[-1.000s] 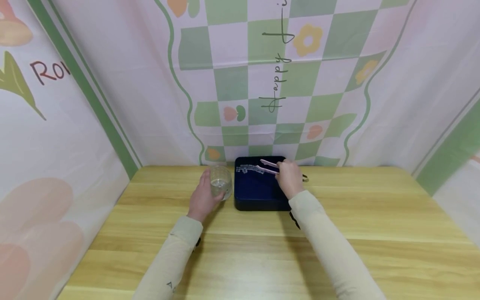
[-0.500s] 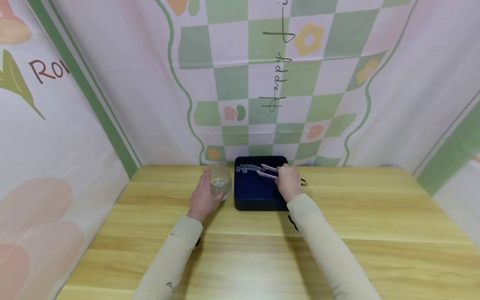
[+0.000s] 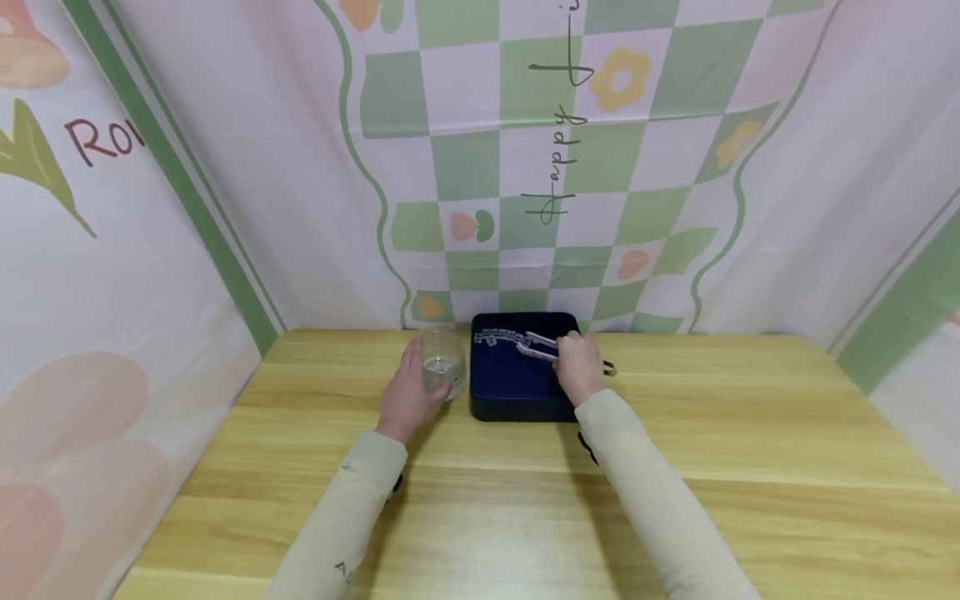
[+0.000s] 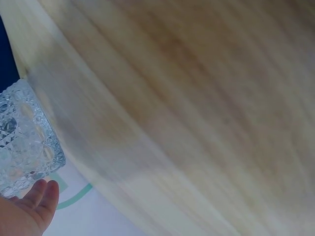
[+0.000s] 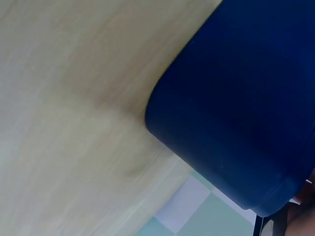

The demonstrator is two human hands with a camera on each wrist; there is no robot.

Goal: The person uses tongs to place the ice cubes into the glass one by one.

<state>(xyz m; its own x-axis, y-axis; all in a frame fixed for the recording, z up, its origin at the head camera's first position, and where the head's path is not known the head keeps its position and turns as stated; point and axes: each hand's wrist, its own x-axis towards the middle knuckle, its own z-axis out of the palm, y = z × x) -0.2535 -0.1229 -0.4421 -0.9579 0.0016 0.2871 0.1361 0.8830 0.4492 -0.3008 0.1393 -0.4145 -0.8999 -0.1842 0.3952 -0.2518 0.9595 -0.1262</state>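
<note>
In the head view my left hand (image 3: 408,392) holds a clear glass (image 3: 444,354), fingers and thumb around its side. The glass stands on the table just left of a dark blue box (image 3: 517,379); whether its bottom holds something clear cannot be told. The left wrist view shows the patterned glass (image 4: 29,142) with fingertips (image 4: 48,196) beside it. My right hand (image 3: 579,367) grips a pair of pink-tipped tongs (image 3: 538,352) over the box's top, tips pointing left at its white print. In the right wrist view the box (image 5: 231,103) hides most of that hand.
The wooden table (image 3: 487,517) extends to both sides and toward me. Behind the box hangs a green and white checked cloth backdrop (image 3: 525,150), with another printed cloth (image 3: 97,275) along the left.
My right hand has shifted slightly toward me, and the tong tips have come lower over the box. The left hand and the glass stay in place.
</note>
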